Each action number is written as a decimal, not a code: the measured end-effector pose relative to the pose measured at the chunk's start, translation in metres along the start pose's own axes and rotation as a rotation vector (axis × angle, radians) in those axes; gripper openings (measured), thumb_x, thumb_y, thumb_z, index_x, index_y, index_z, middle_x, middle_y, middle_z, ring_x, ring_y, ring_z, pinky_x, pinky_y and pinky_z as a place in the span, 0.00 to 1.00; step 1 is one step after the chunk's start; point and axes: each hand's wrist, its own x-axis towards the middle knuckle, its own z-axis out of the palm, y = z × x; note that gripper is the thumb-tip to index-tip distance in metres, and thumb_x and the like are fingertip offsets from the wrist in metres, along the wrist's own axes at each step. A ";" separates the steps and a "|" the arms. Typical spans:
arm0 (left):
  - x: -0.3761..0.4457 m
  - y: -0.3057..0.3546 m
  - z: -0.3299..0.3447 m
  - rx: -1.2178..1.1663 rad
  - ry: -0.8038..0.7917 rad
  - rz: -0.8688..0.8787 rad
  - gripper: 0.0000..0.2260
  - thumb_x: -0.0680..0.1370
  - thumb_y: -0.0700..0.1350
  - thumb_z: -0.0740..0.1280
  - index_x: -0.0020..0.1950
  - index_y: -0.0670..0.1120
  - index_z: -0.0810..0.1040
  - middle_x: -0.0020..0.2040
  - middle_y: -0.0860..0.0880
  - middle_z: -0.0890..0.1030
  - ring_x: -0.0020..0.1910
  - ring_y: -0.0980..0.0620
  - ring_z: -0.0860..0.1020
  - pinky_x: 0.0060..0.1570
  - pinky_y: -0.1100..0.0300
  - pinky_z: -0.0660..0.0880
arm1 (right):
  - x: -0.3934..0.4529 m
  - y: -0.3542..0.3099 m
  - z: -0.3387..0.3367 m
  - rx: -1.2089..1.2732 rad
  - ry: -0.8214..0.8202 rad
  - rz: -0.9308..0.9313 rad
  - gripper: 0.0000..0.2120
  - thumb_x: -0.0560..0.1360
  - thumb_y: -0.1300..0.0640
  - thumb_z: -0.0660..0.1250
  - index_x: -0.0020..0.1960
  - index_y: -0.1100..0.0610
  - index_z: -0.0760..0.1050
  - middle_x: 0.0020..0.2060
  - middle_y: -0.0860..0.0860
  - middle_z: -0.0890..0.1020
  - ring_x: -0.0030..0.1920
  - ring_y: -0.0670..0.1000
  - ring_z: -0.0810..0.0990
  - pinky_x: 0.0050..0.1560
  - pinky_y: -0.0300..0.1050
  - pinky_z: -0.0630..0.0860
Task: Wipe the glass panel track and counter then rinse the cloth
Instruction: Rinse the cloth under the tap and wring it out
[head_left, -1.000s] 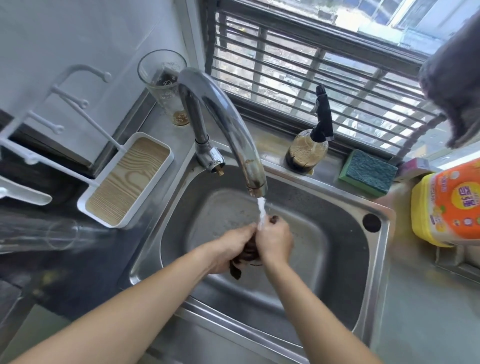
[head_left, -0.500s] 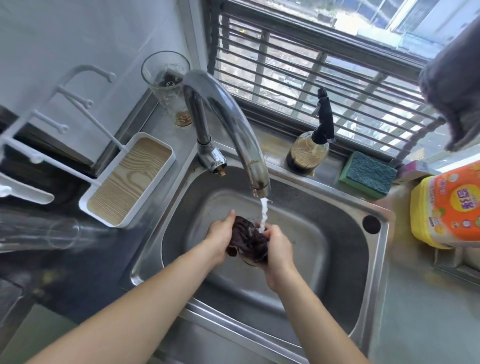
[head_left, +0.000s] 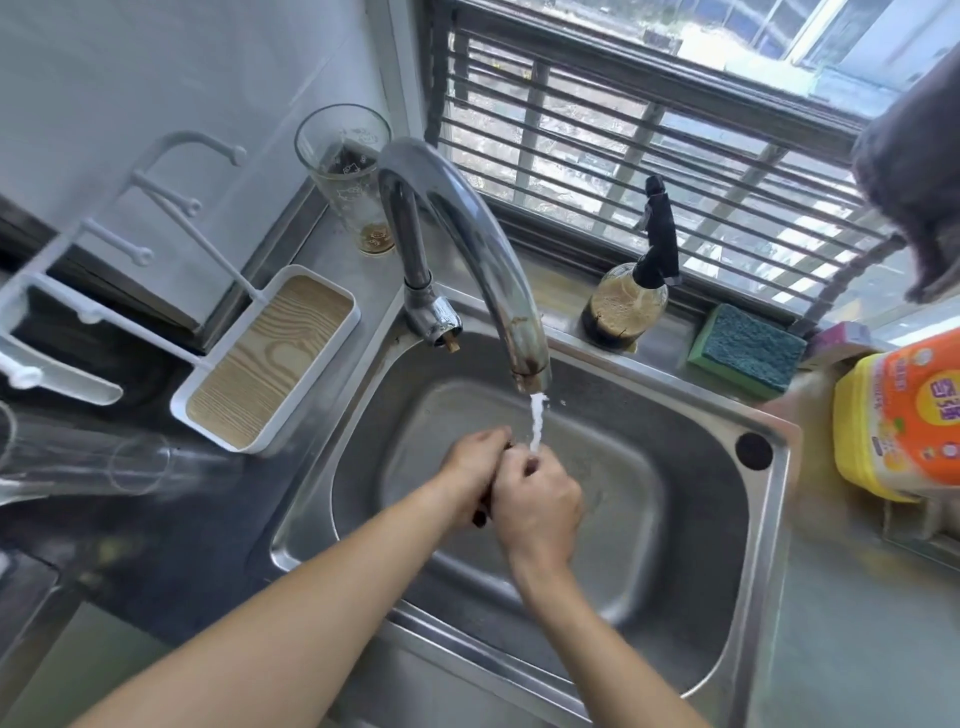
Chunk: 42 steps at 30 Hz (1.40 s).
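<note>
Since a moment ago both my hands have closed together over the dark cloth (head_left: 480, 515), so only a corner of it shows. Left hand (head_left: 475, 470) and right hand (head_left: 537, 501) squeeze it under the tap's (head_left: 488, 270) stream (head_left: 536, 422), above the sink (head_left: 691, 561).

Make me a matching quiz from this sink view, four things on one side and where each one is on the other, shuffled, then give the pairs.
Things:
1. sponge
2. glass
3. cloth
4. tray

Places:
A. between both hands under the tap
B. left of the sink
C. back corner, behind the tap
D. ledge right of the spray bottle

Pairs: 1-D, 2-C, 3-A, 4-B
</note>
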 end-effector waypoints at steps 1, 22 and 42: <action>0.001 0.002 -0.002 -0.057 0.017 -0.018 0.10 0.68 0.53 0.67 0.33 0.48 0.81 0.33 0.46 0.78 0.31 0.48 0.74 0.37 0.55 0.70 | -0.010 -0.003 0.001 -0.008 -0.012 -0.079 0.19 0.76 0.45 0.57 0.44 0.58 0.79 0.42 0.61 0.85 0.47 0.65 0.81 0.46 0.55 0.75; 0.002 -0.009 0.005 -0.251 -0.011 -0.211 0.19 0.80 0.57 0.65 0.38 0.45 0.81 0.30 0.49 0.82 0.28 0.51 0.79 0.30 0.63 0.73 | 0.003 0.025 0.011 0.038 -0.028 -0.053 0.15 0.80 0.44 0.63 0.46 0.55 0.77 0.40 0.56 0.85 0.45 0.62 0.82 0.43 0.52 0.74; -0.010 0.000 -0.005 -0.087 -0.192 -0.136 0.23 0.81 0.64 0.60 0.43 0.47 0.83 0.34 0.49 0.85 0.31 0.51 0.82 0.29 0.59 0.77 | 0.071 0.028 0.003 0.637 -0.305 0.623 0.21 0.77 0.40 0.65 0.53 0.58 0.81 0.51 0.59 0.87 0.51 0.61 0.86 0.56 0.56 0.82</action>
